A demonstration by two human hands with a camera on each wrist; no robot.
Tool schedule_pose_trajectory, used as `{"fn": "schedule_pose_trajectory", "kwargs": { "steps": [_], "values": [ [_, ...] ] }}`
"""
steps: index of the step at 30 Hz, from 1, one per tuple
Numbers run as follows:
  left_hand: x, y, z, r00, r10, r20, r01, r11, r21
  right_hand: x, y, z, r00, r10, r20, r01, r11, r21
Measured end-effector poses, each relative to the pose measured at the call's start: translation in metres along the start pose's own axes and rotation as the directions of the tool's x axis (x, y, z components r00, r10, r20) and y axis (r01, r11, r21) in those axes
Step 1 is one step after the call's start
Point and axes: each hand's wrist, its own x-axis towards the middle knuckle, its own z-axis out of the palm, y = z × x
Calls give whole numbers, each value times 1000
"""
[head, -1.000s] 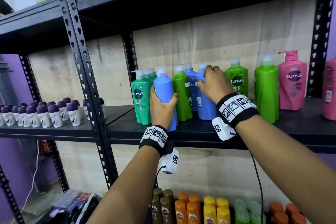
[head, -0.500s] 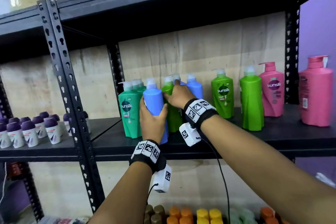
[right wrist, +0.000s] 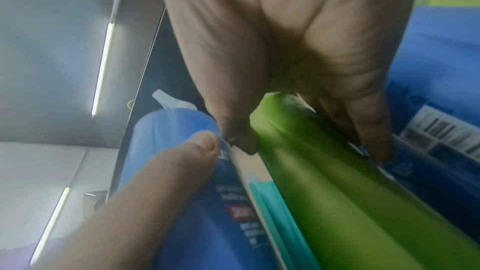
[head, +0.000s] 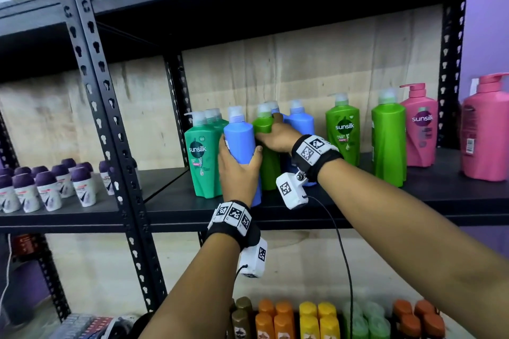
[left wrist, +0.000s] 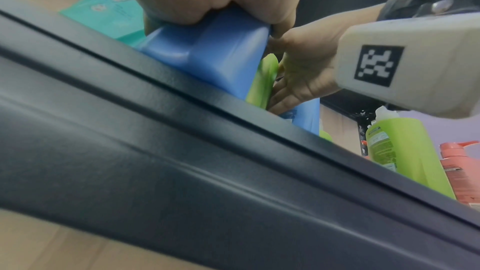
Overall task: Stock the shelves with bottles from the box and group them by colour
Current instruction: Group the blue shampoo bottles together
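My left hand (head: 238,166) grips a blue pump bottle (head: 240,146) at the front of the black shelf (head: 170,205); its base (left wrist: 207,56) sits tilted at the shelf edge. My right hand (head: 275,136) grips the lime green bottle (head: 265,129) just right of it, thumb and fingers (right wrist: 374,141) round its body (right wrist: 324,171). More blue bottles (head: 301,124) stand behind my right hand. Teal green bottles (head: 202,157) stand to the left, two lime green bottles (head: 343,132) and pink bottles (head: 420,129) to the right.
Small purple-capped bottles (head: 46,187) fill the left bay behind the perforated uprights (head: 110,129). The lower shelf holds brown, orange (head: 275,316), yellow, pale green and rust bottles. Bare shelf surface lies in front of the lime and pink bottles.
My right hand left the blue bottles at the back and took hold of the lime green bottle beside my left hand. The left hand kept its grip on the front blue bottle. The camera view shifted right.
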Motion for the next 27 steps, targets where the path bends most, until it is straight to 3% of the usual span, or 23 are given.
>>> {"fn": "schedule_pose_trajectory", "kwargs": {
  "steps": [8, 15, 21, 24, 27],
  "values": [
    [0, 0, 0, 1000, -3, -3, 3, 1000, -13, -43, 18, 4, 969, -45, -244, 95, 976, 198],
    [0, 1, 3, 1000, -12, 6, 12, 1000, -14, -81, 46, -5, 842, -33, -539, 283, 876, 390],
    [-3, 2, 17, 998, -52, 21, 53, 998, -35, -100, 70, -25, 745, -35, -666, 336, 882, 331],
    [-3, 2, 23, 998, -62, 33, 64, 997, -46, -104, 84, -33, 668, -66, -741, 355, 904, 240],
    [-4, -1, 26, 998, -42, 42, 45, 997, -65, -105, 93, -37, 669, -87, -738, 335, 922, 195]
  ]
}}
